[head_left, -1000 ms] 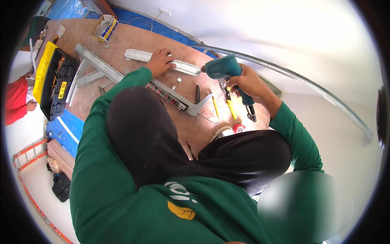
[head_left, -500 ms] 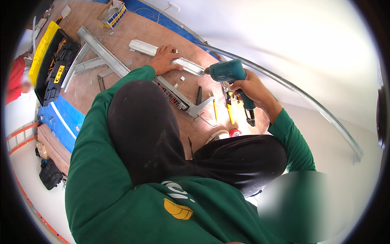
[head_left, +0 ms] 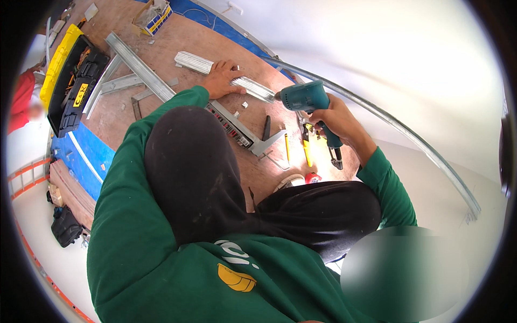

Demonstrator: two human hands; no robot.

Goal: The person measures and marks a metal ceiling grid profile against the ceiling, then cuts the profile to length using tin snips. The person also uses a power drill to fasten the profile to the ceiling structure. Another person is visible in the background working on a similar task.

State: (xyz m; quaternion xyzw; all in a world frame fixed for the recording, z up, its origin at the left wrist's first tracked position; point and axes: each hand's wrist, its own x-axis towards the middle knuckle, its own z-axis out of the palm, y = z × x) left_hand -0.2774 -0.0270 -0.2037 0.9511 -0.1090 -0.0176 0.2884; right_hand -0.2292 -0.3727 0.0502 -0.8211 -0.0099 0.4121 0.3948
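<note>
My left hand (head_left: 222, 79) is closed over the middle of a short ribbed metal profile (head_left: 254, 89), pressing it to the brown board. In my right hand (head_left: 342, 121) is a teal power drill (head_left: 304, 96), gripped by its handle. Its nose points left and meets the profile's right end; whether the bit touches it I cannot tell. Below the drill lie yellow-handled snips (head_left: 307, 153), a thin yellow stick like a pencil (head_left: 287, 149) and a slim black tool (head_left: 266, 128). Beside my knee rests a long grey metal piece (head_left: 229, 124) with a red-and-black label.
Longer metal profiles (head_left: 139, 65) cross on the board at left, near a black-and-yellow toolbox (head_left: 72, 83). A cardboard box (head_left: 153, 17) stands at the far edge. One long metal strip (head_left: 401, 123) runs along the white wall. A person in a red sleeve (head_left: 22, 99) is at far left.
The whole view has shifted slightly. Both hands, the drill and the short profile keep nearly the same places relative to each other.
</note>
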